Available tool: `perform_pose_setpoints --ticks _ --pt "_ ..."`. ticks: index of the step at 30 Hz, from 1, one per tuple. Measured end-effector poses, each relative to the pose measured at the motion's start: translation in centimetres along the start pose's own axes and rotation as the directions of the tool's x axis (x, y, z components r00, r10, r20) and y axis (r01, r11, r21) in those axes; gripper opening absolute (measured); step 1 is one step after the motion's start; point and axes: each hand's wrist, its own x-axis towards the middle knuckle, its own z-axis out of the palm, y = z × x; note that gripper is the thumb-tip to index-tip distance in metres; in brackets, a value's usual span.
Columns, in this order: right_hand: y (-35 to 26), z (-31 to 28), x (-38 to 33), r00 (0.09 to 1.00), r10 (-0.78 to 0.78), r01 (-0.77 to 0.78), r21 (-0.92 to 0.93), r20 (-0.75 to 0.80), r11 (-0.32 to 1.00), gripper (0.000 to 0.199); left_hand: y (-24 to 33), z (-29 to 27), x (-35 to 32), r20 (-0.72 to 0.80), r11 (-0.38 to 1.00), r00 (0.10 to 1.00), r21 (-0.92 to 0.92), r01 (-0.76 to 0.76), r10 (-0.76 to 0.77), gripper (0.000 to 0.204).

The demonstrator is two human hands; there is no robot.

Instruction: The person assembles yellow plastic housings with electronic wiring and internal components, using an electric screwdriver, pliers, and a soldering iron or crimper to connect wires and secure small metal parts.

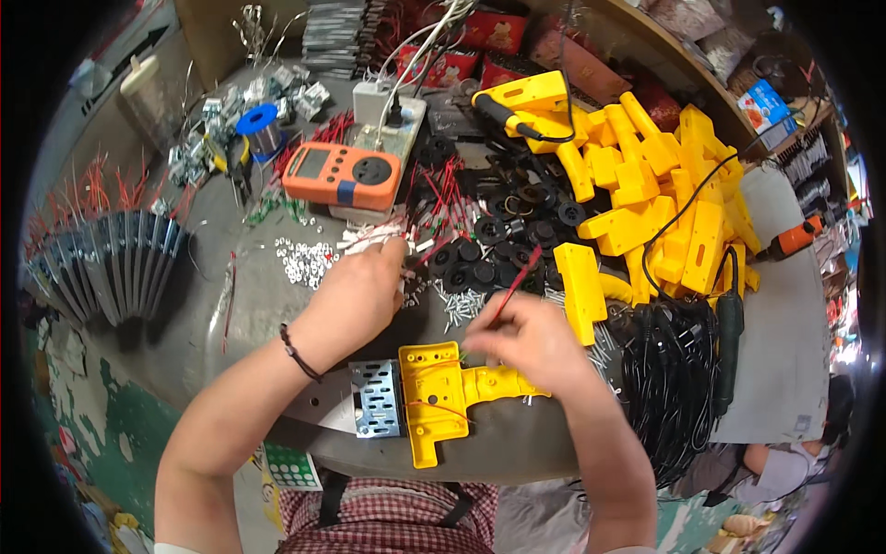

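My left hand [360,288] reaches into a heap of small white parts [377,233] and wires below the orange meter. Its fingers are bent together over the heap, hiding whatever is between them. My right hand [533,343], slightly blurred, is closed on a slim red stick-like tool [522,275] that points up and away. Just under that hand lies an opened yellow plastic housing half [434,427] with a handle, its hollow side up and thin wires inside. Against the housing's left end rests a slotted metal plate [377,399].
An orange meter [343,175] and solder spool [261,132] stand behind. Yellow housings [646,194] are piled at the right, above bundled black cables [666,379]. Black round parts [517,217] and screws [461,307] lie mid-table; flat metal pieces with red wires [115,258] fan out left.
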Motion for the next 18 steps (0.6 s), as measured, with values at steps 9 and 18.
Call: perform_pose_setpoints --ticks 9,18 --pt "1.0 4.3 -0.4 0.908 -0.414 0.392 -0.498 0.070 0.774 0.008 1.7 -1.4 -6.5 0.034 0.625 0.959 -0.751 0.210 -0.282 0.014" --pt "1.3 5.8 -1.0 0.865 -0.497 0.404 -0.692 0.074 0.599 0.014 1.0 0.8 -8.8 -0.174 0.646 0.981 -0.759 -0.081 -0.081 0.008"
